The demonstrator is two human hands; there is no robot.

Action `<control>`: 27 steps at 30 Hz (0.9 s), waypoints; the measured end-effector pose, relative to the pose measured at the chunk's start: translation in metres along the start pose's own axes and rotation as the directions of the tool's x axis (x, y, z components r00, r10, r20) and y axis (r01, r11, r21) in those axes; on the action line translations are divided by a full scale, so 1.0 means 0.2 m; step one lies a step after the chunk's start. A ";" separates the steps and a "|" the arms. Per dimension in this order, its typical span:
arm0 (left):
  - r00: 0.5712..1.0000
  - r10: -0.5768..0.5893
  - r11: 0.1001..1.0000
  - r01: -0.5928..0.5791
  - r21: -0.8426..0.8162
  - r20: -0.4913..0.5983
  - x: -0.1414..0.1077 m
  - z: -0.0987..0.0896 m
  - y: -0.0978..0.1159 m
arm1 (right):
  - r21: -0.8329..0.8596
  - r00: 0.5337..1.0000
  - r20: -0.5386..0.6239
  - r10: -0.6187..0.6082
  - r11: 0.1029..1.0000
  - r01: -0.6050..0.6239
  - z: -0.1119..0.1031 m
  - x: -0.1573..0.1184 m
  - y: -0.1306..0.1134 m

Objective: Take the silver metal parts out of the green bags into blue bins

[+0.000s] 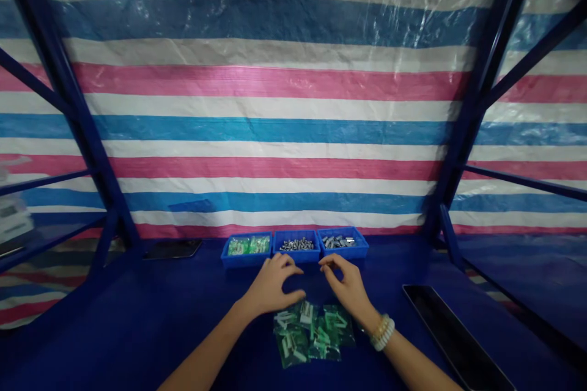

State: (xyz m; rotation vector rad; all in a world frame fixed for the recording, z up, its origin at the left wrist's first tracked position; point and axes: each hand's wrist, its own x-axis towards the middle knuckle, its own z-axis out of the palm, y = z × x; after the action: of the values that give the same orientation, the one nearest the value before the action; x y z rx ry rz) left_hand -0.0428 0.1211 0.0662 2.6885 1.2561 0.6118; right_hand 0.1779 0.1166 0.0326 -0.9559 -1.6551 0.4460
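My left hand (pixel 274 284) hovers over the blue table just in front of the bins, thumb and fingers apart, holding nothing. To its right, my right hand (pixel 345 284) has its fingers curled with the thumb beneath; whether something small is between the fingertips is too blurred to see. Below both hands lies a loose group of small clear bags (pixel 316 333) with green and whitish pieces inside. Just beyond the hands stand three blue bins: the left bin (pixel 246 261) holds green-and-white packets, the middle bin (pixel 297 254) small metal pieces, and the right bin (pixel 343 251) flatter metal pieces.
A black slab-like device (pixel 452 333) lies on the right of the table (pixel 137 324). At the back left is a dark phone-like object (pixel 173 249). Blue metal posts (pixel 477 98) frame both sides, with a striped plastic sheet (pixel 275 134) behind.
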 end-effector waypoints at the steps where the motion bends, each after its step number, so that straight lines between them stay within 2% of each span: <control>1: 0.995 0.039 0.999 -0.037 -0.025 0.088 -0.01 0.01 0.04 | -0.003 1.000 -0.004 0.005 1.000 -0.005 0.00 0.00 0.00; 4: 0.963 0.080 0.995 -0.061 -0.080 0.257 -0.04 0.02 0.08 | -0.004 1.000 -0.011 0.012 1.000 -0.012 0.00 0.00 0.00; 6: 0.954 0.067 0.992 -0.033 -0.120 0.292 -0.05 0.02 0.08 | -0.009 1.000 -0.012 0.010 1.000 -0.010 0.00 0.00 0.00; 8: 0.960 0.040 0.980 0.017 -0.200 0.277 -0.03 0.03 0.07 | -0.014 1.000 -0.006 0.015 1.000 -0.015 0.00 0.00 0.00; 11: 0.986 -0.046 0.916 0.106 -0.388 0.162 0.00 0.04 0.06 | 0.021 0.999 0.007 0.052 0.998 -0.052 0.00 0.00 0.01; 13: 0.988 -0.132 0.827 0.152 -0.541 0.074 0.02 0.06 0.05 | 0.083 0.994 0.022 0.106 0.991 -0.108 0.00 0.00 0.03; 16: 0.964 -0.267 0.602 0.178 -0.778 0.013 0.04 0.08 0.06 | 0.230 0.970 0.118 0.210 0.945 -0.233 0.01 0.01 0.04; 19: 0.933 -0.359 0.382 0.170 -0.909 0.024 0.04 0.10 0.08 | 0.378 0.925 0.270 0.269 0.853 -0.359 0.03 0.01 0.04; 21: 0.929 -0.367 0.310 0.176 -0.934 0.054 0.04 0.11 0.09 | 0.431 0.901 0.327 0.286 0.803 -0.411 0.04 0.00 0.03; 23: 0.934 -0.351 0.313 0.179 -0.933 0.062 0.04 0.12 0.10 | 0.448 0.897 0.334 0.291 0.788 -0.422 0.05 0.00 0.01; 24: 0.939 -0.341 0.347 0.166 -0.923 0.041 0.03 0.11 0.11 | 0.446 0.904 0.318 0.285 0.796 -0.408 0.05 0.00 0.01; 25: 0.945 -0.328 0.406 0.137 -0.904 -0.004 0.03 0.11 0.11 | 0.435 0.917 0.292 0.271 0.816 -0.380 0.05 0.00 -0.01; 27: 0.952 -0.259 0.602 0.024 -0.798 -0.166 0.03 0.08 0.12 | 0.382 0.958 0.207 0.197 0.886 -0.264 0.04 0.00 -0.03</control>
State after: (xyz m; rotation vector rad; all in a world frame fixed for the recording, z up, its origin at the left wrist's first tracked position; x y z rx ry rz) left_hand -0.0159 0.1105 0.0594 1.7704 0.9011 1.1992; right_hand 0.1684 0.1152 0.0349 -0.8184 -1.5112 1.0147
